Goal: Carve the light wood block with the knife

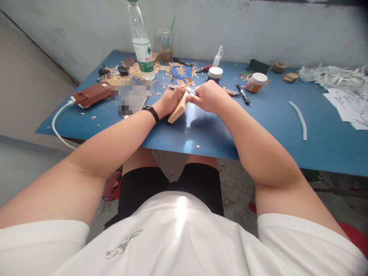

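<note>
A pale wooden block (178, 109) is tilted over the blue table, its near end pointing toward me. My left hand (170, 99), with a black band at the wrist, is closed around the block's left side. My right hand (210, 96) is closed on a small carving knife (196, 93), most of whose handle is hidden in the fist. The thin blade lies across the far part of the block, close to my left thumb. My right thumb presses against the block's right side.
On the blue table (267, 134) stand a water bottle (145, 57), a plastic cup (166, 51), and white-lidded jars (255, 82). Wood shavings (133, 71) lie at the back left near a brown leather case (92, 94) with a white cable. A marker (243, 94) and paper strips (330, 76) are on the right.
</note>
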`<action>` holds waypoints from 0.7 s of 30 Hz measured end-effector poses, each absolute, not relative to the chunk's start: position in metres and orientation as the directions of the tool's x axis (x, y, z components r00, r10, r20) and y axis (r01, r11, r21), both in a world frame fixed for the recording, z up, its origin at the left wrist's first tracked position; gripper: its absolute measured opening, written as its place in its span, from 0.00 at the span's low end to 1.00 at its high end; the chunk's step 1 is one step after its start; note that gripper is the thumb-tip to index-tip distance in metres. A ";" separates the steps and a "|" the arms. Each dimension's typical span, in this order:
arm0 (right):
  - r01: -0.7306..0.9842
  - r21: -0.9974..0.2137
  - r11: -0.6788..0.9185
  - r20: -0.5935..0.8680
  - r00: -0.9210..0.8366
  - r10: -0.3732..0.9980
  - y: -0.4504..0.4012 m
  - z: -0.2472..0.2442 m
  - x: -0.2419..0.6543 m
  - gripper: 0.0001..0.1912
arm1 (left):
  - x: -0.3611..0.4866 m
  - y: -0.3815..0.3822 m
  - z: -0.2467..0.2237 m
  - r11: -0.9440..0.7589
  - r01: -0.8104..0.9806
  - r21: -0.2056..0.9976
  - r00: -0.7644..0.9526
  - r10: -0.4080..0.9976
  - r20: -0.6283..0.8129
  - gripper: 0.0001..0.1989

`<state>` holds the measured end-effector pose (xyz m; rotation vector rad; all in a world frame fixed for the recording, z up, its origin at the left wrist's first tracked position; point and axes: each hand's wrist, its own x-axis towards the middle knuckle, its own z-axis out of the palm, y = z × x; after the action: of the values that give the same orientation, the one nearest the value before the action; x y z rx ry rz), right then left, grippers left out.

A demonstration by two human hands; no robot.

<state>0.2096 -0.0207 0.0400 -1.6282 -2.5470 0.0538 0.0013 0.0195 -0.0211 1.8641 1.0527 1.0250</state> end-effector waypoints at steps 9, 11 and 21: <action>0.934 -0.079 0.349 0.105 -0.340 0.935 -0.019 0.034 0.210 0.43 | 0.016 0.015 -0.016 -0.218 0.280 0.935 0.188 0.967 0.169 0.29; 0.936 -0.075 0.343 0.107 -0.334 0.936 -0.015 0.031 0.213 0.45 | 0.016 0.019 -0.018 -0.222 0.284 0.933 0.152 0.971 0.184 0.31; 0.833 -0.416 0.365 0.127 -0.345 0.930 -0.034 0.041 0.210 0.25 | 0.015 0.014 -0.022 -0.305 0.217 0.927 0.384 0.900 0.206 0.41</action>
<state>0.2100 -0.0336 0.0409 -1.5468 -2.2907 0.3978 0.0154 0.0145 -0.0219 1.7585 0.9817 0.9693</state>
